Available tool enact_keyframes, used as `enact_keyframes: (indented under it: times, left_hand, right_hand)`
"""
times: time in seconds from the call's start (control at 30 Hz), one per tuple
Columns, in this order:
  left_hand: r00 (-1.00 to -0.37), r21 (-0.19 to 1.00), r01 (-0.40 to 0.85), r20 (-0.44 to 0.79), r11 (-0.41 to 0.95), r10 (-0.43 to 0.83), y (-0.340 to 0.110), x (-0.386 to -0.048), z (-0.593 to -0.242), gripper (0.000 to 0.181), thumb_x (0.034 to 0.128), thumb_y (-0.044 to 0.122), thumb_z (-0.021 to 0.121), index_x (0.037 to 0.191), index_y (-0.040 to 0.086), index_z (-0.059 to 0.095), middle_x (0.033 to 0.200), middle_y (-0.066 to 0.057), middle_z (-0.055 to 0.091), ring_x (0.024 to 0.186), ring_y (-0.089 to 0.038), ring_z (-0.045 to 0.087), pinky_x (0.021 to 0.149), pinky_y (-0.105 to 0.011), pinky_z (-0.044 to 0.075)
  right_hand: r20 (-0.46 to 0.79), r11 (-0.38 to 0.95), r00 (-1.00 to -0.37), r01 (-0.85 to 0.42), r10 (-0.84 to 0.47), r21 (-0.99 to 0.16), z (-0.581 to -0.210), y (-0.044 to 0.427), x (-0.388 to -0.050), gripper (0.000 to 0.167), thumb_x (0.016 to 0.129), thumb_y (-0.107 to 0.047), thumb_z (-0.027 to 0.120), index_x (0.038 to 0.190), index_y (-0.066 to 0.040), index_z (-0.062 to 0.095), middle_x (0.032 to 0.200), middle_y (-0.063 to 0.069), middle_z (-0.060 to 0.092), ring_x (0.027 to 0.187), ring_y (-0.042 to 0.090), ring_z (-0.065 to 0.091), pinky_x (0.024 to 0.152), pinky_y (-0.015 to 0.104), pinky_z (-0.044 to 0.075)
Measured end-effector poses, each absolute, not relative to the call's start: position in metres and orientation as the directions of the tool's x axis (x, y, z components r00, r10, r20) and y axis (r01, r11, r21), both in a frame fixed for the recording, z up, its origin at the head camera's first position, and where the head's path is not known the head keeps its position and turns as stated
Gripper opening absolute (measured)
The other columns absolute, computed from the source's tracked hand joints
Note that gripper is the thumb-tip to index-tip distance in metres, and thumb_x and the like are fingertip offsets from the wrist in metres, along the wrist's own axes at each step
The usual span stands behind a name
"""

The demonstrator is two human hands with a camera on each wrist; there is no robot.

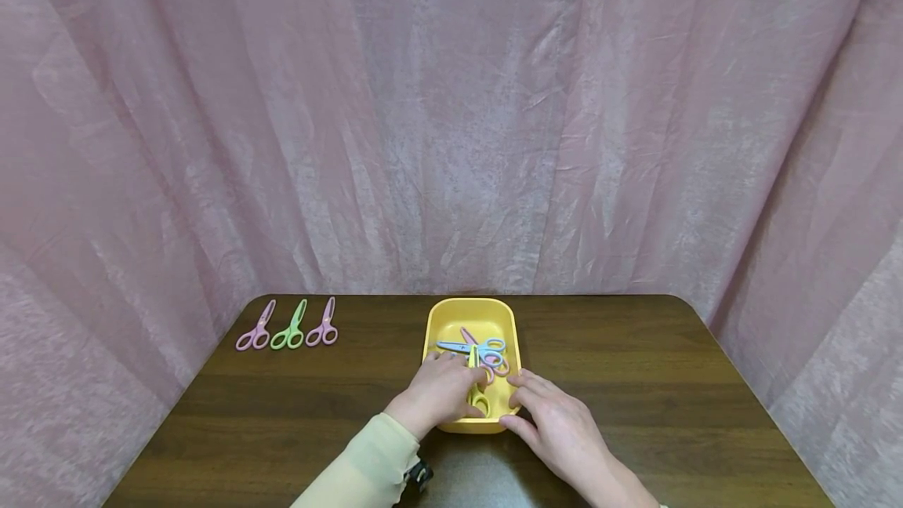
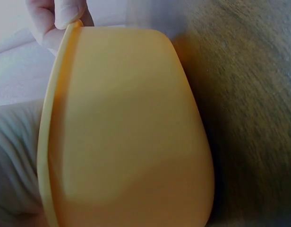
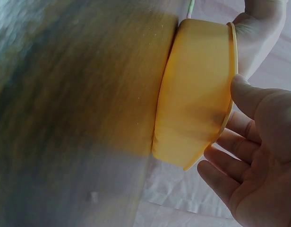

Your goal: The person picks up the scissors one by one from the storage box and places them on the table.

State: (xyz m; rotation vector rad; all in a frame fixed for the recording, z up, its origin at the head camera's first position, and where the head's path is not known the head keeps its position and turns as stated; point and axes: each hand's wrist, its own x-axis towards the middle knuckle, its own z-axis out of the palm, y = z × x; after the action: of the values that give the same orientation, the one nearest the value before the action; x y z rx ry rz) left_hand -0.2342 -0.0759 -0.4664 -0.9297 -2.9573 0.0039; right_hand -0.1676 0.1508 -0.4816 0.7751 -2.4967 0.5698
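A pink curtain (image 1: 458, 116) hangs behind a dark wooden worktop (image 1: 635, 359). On it stands a yellow tray (image 1: 473, 428). The person's left hand (image 1: 440, 390) reaches into the tray over yellow scissors (image 1: 473, 357); whether its grip is clamped on them cannot be told. The right hand (image 1: 557, 418), its grip apart, touches the tray's right side. Blue scissors (image 1: 482, 350) cross pink scissors (image 1: 468, 335) inside. Mauve scissors (image 1: 261, 330), green scissors (image 1: 293, 330) and purple scissors (image 1: 325, 328) lie far left.
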Motion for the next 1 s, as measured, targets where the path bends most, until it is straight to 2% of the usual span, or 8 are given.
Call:
enact_keyframes:
  times: [0.47,0.7,0.83,1.0]
  left_hand:
    - [-0.826,0.004,0.564,0.026,0.826,0.564,-0.0767,-0.2342,-0.4639,0.035,0.0827,0.05,0.095,0.099,0.033,0.069,0.098,0.006,0.065,0.105,-0.024,0.066,0.102,-0.053,0.048]
    - [-0.834,0.007,0.551,0.012,0.834,0.551,-0.0765,-0.2359,-0.4646,0.038,0.0827,0.06,0.092,0.102,0.035,0.071,0.1,0.007,0.066,0.109,-0.024,0.067,0.107,-0.056,0.047]
    - [-0.834,-0.001,0.551,0.005,0.834,0.551,-0.0769,-0.2365,-0.4649,0.041,0.0817,0.065,0.091,0.101,0.035,0.07,0.099,0.007,0.065,0.108,-0.023,0.066,0.106,-0.055,0.047]
    - [-0.834,0.008,0.551,-0.008,0.835,0.551,-0.0776,-0.2357,-0.4647,0.042,0.0819,0.064,0.091,0.104,0.034,0.071,0.097,0.008,0.062,0.105,-0.02,0.064,0.102,-0.052,0.047]
  right_hand:
    - [0.523,0.766,-0.745,-0.595,-0.414,-0.242,-0.4806,0.1503,-0.1682,0.028,0.088,-0.038,0.093,0.095,-0.018,0.074,0.131,-0.002,0.078,0.132,0.02,0.069,0.09,0.045,0.063]
    - [0.521,0.763,-0.745,-0.598,-0.416,-0.246,-0.4807,0.1501,-0.1677,0.028,0.088,-0.037,0.093,0.095,-0.018,0.074,0.131,-0.002,0.078,0.133,0.02,0.069,0.09,0.045,0.063]
    - [0.524,0.756,-0.741,-0.605,-0.42,-0.248,-0.4813,0.1499,-0.1674,0.027,0.087,-0.036,0.094,0.095,-0.018,0.075,0.132,-0.001,0.077,0.133,0.021,0.069,0.089,0.045,0.063]
    - [0.534,0.744,-0.73,-0.619,-0.427,-0.251,-0.4821,0.1498,-0.1671,0.026,0.087,-0.035,0.094,0.094,-0.018,0.075,0.131,-0.001,0.078,0.133,0.022,0.069,0.09,0.045,0.063]
